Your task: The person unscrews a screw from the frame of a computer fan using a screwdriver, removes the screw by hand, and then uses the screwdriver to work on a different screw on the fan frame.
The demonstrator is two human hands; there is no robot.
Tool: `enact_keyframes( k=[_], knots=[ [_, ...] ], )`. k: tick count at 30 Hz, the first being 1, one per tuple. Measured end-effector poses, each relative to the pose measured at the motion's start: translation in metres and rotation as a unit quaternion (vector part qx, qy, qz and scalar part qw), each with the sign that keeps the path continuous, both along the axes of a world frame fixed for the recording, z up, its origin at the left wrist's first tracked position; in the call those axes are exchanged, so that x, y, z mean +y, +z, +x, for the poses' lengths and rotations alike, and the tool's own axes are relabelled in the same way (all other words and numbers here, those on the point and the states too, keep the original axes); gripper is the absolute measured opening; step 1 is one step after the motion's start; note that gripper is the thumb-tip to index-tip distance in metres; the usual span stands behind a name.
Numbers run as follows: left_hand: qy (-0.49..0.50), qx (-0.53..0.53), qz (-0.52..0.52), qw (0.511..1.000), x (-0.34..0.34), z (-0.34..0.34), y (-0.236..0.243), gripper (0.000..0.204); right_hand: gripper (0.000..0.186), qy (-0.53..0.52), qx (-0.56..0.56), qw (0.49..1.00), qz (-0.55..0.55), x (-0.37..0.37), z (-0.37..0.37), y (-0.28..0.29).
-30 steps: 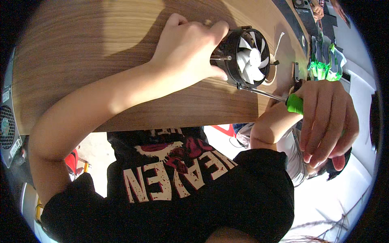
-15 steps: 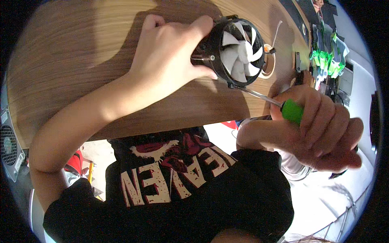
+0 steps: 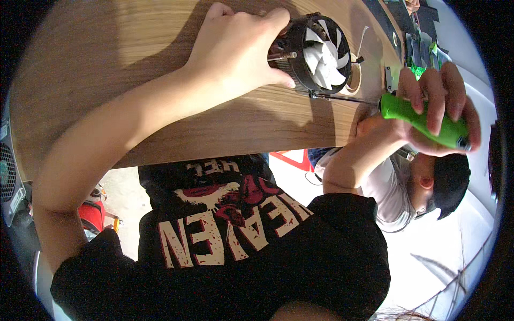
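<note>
A computer CPU cooler (image 3: 325,61) with a white-bladed fan in a round black frame stands on its side on the wooden table. My left hand (image 3: 235,48) grips its finned body from the left, thumb on the near side and fingers hidden behind. A green-handled screwdriver (image 3: 447,125) is held in my right hand (image 3: 435,96), fingers curled over the handle. Its thin shaft points left, and the tip meets a small screw fitting (image 3: 313,94) at the near lower edge of the cooler. Whether the tip sits in the screw head I cannot tell.
A beige ring (image 3: 355,77) and a white cable with a dark plug (image 3: 360,59) lie right behind the cooler. Another person (image 3: 391,192) sits at the right, below the table edge. A computer case (image 3: 9,171) stands at far left.
My right hand has moved up and turned, and the screwdriver handle now shows along its length. The cooler and my left hand have shifted slightly right. More of the other person shows.
</note>
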State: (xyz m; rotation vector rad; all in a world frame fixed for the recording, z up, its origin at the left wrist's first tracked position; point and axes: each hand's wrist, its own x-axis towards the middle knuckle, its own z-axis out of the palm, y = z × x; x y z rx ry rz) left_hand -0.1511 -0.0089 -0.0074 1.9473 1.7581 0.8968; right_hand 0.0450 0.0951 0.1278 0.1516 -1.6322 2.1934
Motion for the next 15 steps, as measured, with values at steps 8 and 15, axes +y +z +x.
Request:
enact_keyframes(
  k=[8,15],
  knots=[
    [0.032,-0.06,0.078,0.995,0.003,0.003,-0.018,0.072,0.02,0.127,0.088,0.988,-0.007,0.025,-0.019,-0.006],
    [0.044,-0.045,0.06,0.996,0.002,0.001,-0.017,0.069,0.019,0.396,0.068,0.915,0.029,0.011,-0.055,-0.005]
  ],
)
